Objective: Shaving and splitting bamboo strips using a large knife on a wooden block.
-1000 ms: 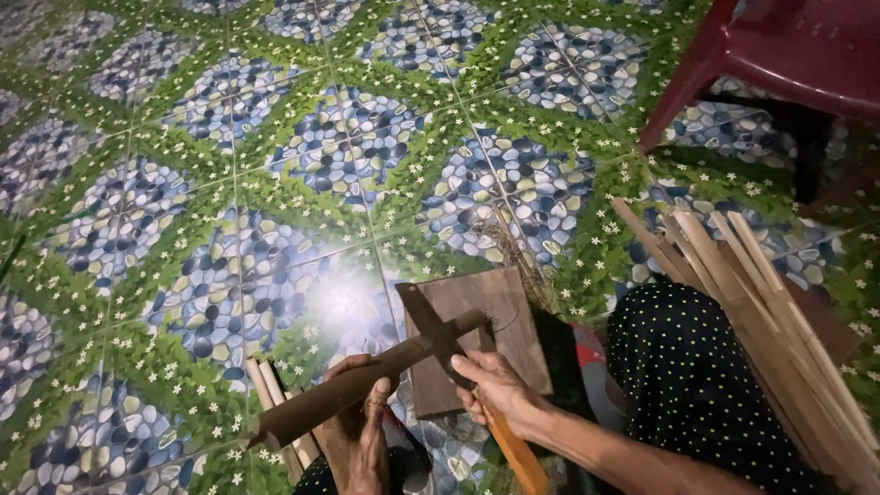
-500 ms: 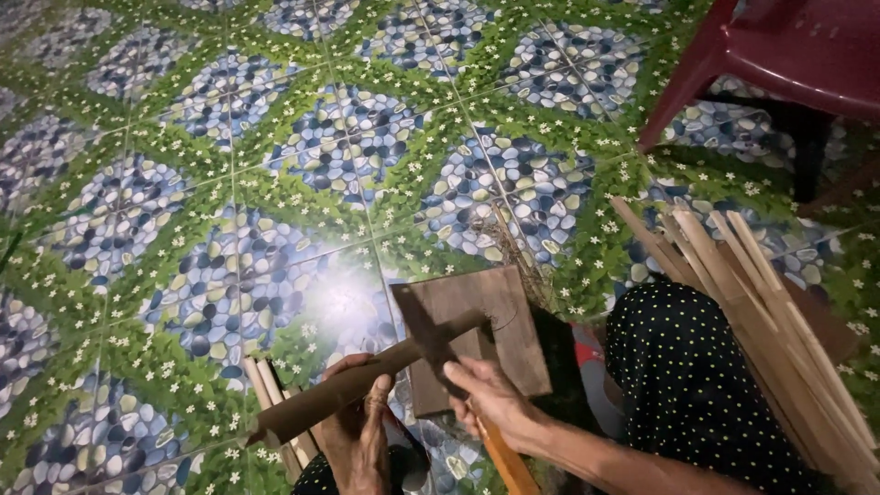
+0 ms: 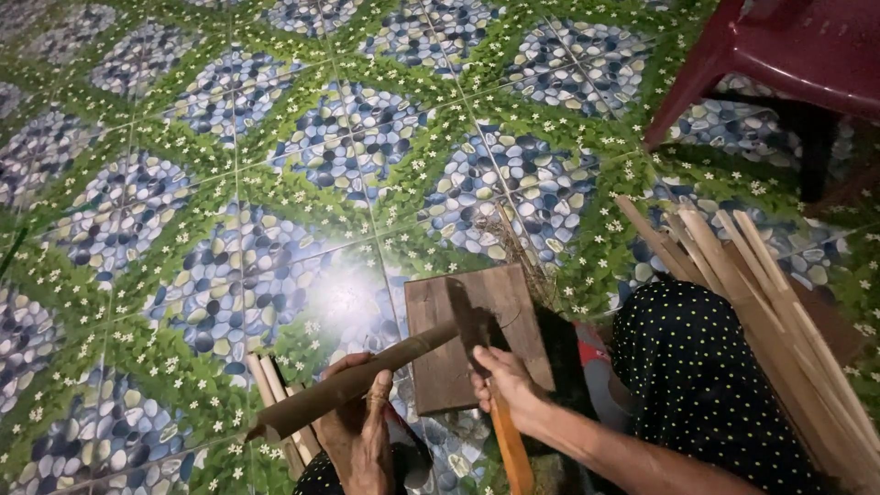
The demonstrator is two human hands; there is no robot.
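Left hand (image 3: 359,423) grips a bamboo stick (image 3: 353,380), its tip braced on the board (image 3: 458,367); right hand (image 3: 504,383) is clenched on the knife (image 3: 477,330), blade at that tip.

Open patterned tile floor (image 3: 275,156) stretches wide ahead and to the left, free for a hand to pass. To the right, a bundle of split sticks (image 3: 779,302) and a red plastic chair (image 3: 779,55) block the way. A wooden board (image 3: 458,357) and a few short sticks (image 3: 270,380) lie close in front.
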